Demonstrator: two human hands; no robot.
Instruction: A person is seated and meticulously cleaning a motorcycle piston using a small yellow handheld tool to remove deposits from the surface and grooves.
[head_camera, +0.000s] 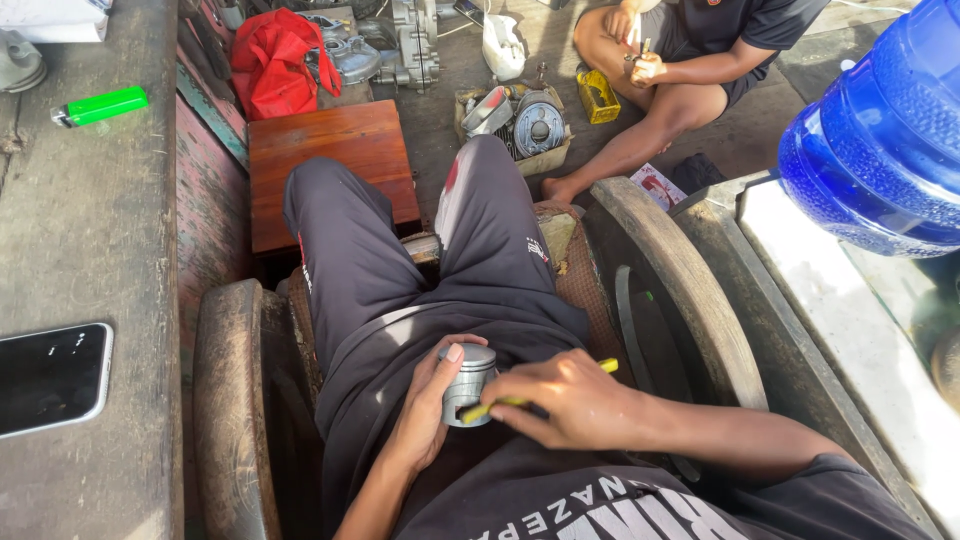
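While the left hand (425, 415) grasps a metal piston (466, 383) above the lap, the right hand (570, 398) fingers pinch a yellow tool (500, 404) touching it.

The seated person wears a black short-sleeved t-shirt (600, 505) with large white block lettering across the chest. Below it are dark grey trousers (420, 260) bearing a small white mark on 1 thigh. Both forearms are bare.

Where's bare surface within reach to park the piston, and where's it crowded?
Left bench: bare stretch between the green lighter and the phone. The brown wooden stool top is bare too. Crowded: floor ahead, with the box of engine parts, red bag and a seated person. Left hand holds the piston; right hand a yellow tool.
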